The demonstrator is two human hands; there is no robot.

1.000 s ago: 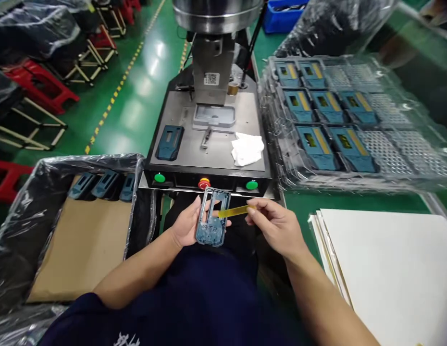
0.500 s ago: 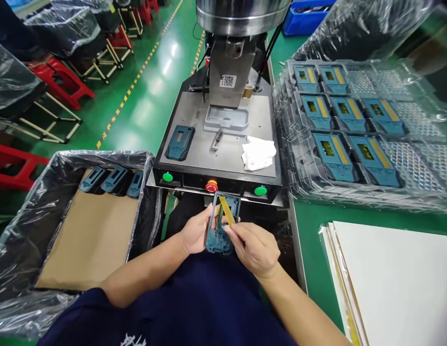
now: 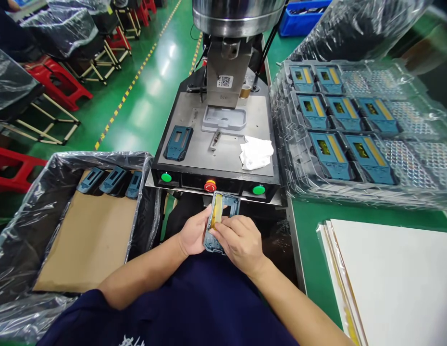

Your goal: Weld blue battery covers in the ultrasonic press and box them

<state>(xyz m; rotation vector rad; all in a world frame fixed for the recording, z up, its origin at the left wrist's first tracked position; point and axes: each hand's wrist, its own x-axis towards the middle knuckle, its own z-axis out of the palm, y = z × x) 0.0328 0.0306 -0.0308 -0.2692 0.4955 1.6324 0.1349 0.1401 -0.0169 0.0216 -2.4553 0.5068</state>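
My left hand (image 3: 193, 231) grips a blue-grey plastic housing (image 3: 233, 202) by its left side, with the ribbed inner face turned up. My right hand (image 3: 241, 239) pinches the lower end of a yellow strip (image 3: 218, 209), which lies along the slot on the housing's left. Some of the housing is hidden under my right fingers. Beyond my hands, another housing (image 3: 178, 143) lies on the metal plate of a press, left of a pale fixture (image 3: 225, 119) beneath the press head (image 3: 227, 72).
A red emergency button (image 3: 210, 186) sits between two green buttons (image 3: 258, 190) on the press front. A lined bin (image 3: 151, 163) with several housings stands left. At right are a clear tray (image 3: 407, 166) holding several housings and white sheets (image 3: 392, 278). White cloth (image 3: 256, 153) lies on the plate.
My right hand has moved left with the yellow strip, bringing it from slantwise above the housing to lying along its left slot. My left hand keeps its hold on the housing.
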